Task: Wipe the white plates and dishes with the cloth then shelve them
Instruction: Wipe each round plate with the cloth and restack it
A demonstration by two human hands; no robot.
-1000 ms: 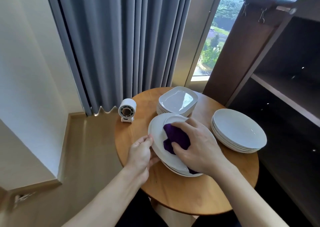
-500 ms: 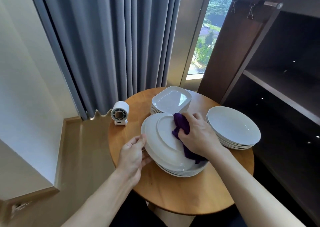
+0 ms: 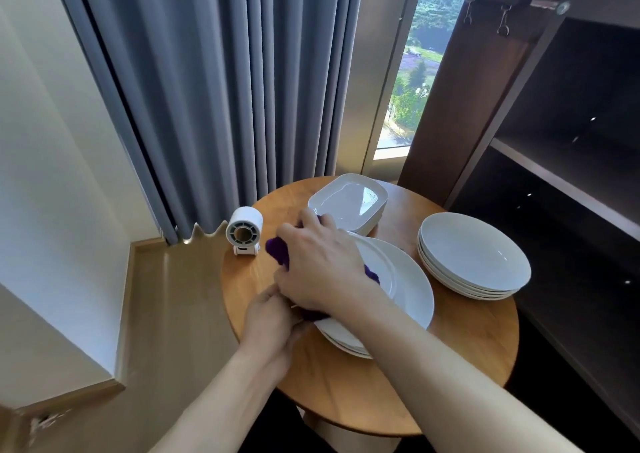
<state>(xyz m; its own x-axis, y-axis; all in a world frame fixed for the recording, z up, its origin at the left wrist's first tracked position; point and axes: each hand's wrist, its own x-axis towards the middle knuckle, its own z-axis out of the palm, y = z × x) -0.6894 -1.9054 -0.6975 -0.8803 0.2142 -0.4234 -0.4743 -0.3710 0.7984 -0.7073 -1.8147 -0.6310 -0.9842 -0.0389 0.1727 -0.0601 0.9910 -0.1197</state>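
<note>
A stack of large white round plates (image 3: 410,288) sits in the middle of the round wooden table (image 3: 346,383). My right hand (image 3: 320,267) grips a purple cloth (image 3: 277,250) and presses it on the left part of the top plate. My left hand (image 3: 268,317) holds the near-left rim of that plate, partly hidden under my right hand. A stack of white square dishes (image 3: 348,201) stands behind. A stack of white round bowls (image 3: 472,255) sits at the right.
A small white fan (image 3: 243,233) stands at the table's left back edge. A dark wooden shelf unit (image 3: 561,182) with bare shelves rises to the right. Grey curtains (image 3: 225,89) and a window are behind the table.
My right hand has swept the purple cloth from the plate's right side across to its left rim. My left hand kept its hold on the rim.
</note>
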